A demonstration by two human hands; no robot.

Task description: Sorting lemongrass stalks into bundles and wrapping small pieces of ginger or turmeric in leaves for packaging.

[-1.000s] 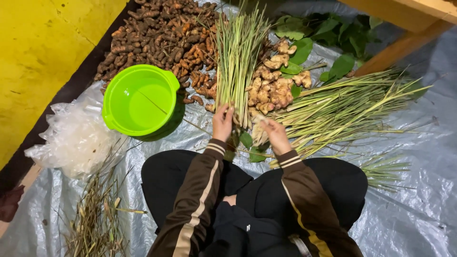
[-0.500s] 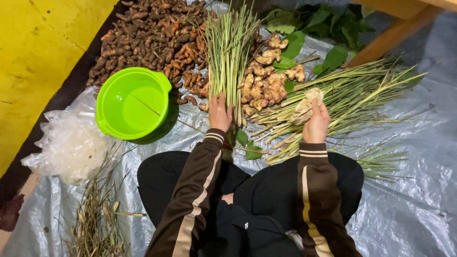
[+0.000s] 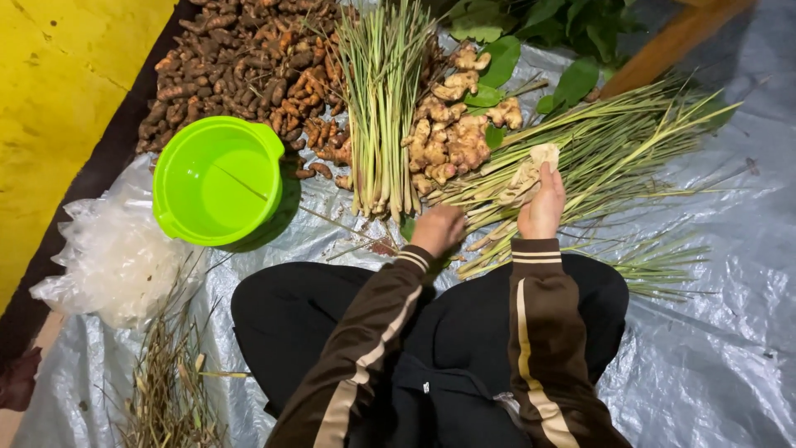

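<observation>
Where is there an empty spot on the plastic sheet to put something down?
The grey plastic sheet is bare at the right, below the long lemongrass stalks. A narrower patch lies between the round green plastic bowl and the person's knee. Near the right hand holding a pale ginger piece it is crowded.

Grey plastic sheet (image 3: 713, 332) spread over the floor, yellow wall (image 3: 58, 91) at left, slanted wooden beam (image 3: 672, 41) top right.

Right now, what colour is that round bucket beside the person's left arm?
Bright lime green, inside and out; the bucket shows clearly in the head view.
</observation>
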